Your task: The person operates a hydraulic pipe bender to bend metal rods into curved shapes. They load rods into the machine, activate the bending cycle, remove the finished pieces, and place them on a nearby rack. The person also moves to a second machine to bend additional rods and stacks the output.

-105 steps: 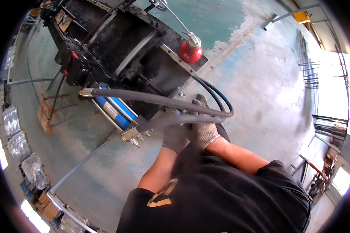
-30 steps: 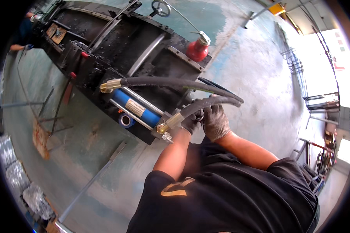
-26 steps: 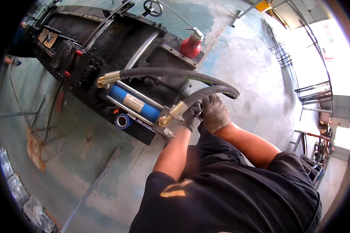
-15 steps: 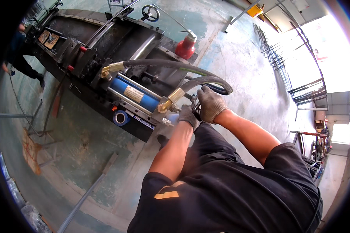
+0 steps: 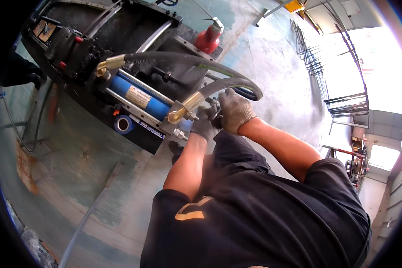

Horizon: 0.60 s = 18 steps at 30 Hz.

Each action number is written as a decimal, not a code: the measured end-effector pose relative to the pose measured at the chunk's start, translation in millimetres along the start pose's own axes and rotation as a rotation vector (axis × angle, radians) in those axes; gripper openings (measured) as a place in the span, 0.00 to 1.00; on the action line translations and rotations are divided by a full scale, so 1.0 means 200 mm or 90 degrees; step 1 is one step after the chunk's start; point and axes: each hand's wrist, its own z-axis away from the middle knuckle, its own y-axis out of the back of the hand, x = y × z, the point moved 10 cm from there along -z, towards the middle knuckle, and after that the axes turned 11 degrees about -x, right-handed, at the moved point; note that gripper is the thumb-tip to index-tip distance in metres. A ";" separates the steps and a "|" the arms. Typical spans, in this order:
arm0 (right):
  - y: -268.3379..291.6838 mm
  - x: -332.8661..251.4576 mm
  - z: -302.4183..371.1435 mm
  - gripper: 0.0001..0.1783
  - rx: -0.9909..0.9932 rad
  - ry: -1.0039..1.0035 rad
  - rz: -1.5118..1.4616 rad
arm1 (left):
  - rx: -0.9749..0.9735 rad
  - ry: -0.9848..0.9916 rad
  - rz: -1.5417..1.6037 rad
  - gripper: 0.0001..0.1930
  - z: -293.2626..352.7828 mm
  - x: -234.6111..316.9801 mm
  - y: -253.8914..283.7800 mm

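My left hand, in a grey work glove, is closed around something near the end of a blue hydraulic cylinder. My right hand, gloved the same, is closed just beside it, below the bend of a black hydraulic hose. A small dark metal part shows between the two hands; its kind is mostly hidden by the fingers. Brass elbow fittings join the hoses to the cylinder, one brass fitting lying just left of my left hand.
The cylinder sits on a long black steel machine. On its near edge lies a roll of blue tape. A red bottle jack stands at its far side. Wire racks stand at right; a person's dark-clothed leg shows at left.
The view has shifted, so the machine sits further left and higher in the picture. Both hands stay closed together at the same spot beside the hose.
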 end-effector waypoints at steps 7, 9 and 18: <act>-0.02 0.01 -0.03 0.26 0.005 0.029 0.026 | -0.055 -0.011 0.060 0.14 -0.12 0.05 0.07; -0.04 0.02 -0.03 0.26 0.001 0.031 0.024 | -0.053 -0.028 0.073 0.14 -0.09 0.05 0.06; -0.02 -0.02 -0.04 0.16 0.018 0.026 0.038 | -0.174 -0.135 -0.692 0.13 -0.27 0.28 0.25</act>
